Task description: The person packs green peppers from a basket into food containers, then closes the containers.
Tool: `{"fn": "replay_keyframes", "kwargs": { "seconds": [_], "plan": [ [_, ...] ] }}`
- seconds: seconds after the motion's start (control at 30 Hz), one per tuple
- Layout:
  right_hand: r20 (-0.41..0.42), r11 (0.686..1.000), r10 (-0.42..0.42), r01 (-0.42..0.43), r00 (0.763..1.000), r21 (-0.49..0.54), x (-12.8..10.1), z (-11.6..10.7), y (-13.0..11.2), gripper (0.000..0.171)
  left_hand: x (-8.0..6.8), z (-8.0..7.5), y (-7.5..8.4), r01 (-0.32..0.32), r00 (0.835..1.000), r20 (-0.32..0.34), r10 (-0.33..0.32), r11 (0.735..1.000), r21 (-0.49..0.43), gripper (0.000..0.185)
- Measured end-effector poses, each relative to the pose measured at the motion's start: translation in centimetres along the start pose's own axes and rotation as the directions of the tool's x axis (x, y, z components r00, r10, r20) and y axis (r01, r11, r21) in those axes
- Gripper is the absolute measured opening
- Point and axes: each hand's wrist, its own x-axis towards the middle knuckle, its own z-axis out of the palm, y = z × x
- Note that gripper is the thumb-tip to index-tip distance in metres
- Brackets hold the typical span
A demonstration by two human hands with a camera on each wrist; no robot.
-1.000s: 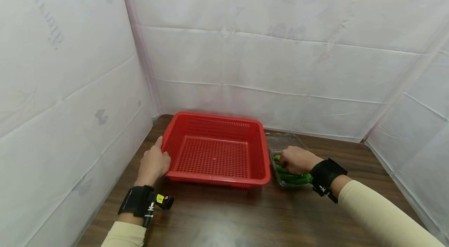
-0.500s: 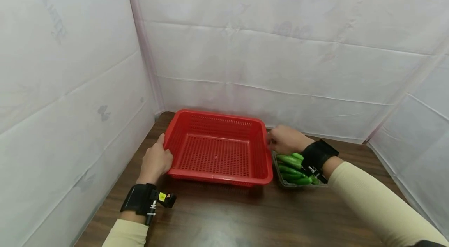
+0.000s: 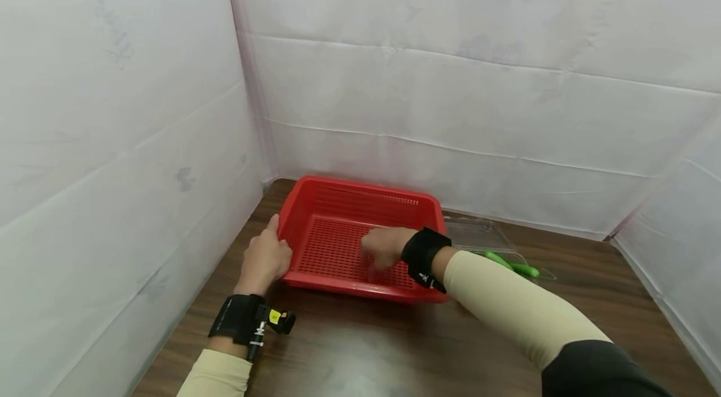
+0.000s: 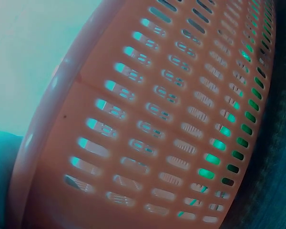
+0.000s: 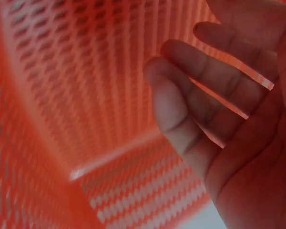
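A red plastic basket [image 3: 360, 288] with perforated sides stands on the table. My left hand [image 3: 263, 259] grips its left rim. Its slotted outer wall [image 4: 52, 191] fills the left wrist view, with green patches showing through some slots; what they are I cannot tell. Inside the basket, low over its bottom, is my right hand [image 3: 385, 247]. Seen from the right wrist, this hand [image 5: 252, 162] has loosely bent fingers and nothing between them. Beyond my right forearm lie green chili peppers [image 3: 525, 270], largely hidden by the sleeve, in a clear plastic container [image 3: 479, 235].
The brown wooden table [image 3: 338, 347] extends in front of the basket. A white sheet wall [image 3: 428, 103] rises close behind the basket, and another white wall [image 3: 146, 228] stands to the left.
My right hand has moved left from the peppers' container, over the basket's right rim, and into the basket. My left hand keeps its grip. The head view has shifted slightly.
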Motion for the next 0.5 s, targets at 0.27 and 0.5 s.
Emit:
{"fn": "replay_keyframes", "kwargs": {
  "seconds": [0.27,0.5],
  "plan": [
    [0.118,0.995,-0.040,0.029,0.992,0.100,0.7,2.5,-0.5,0.034,-0.5,0.8,0.9,-0.032,0.999,-0.007,0.032,0.999,0.000,0.069],
    [0.120,0.988,-0.046,0.027,0.992,0.152,0.1,3.2,0.4,0.041,-0.7,0.9,1.3,-0.060,0.998,-0.021,0.060,0.998,-0.013,0.068]
  ]
}}
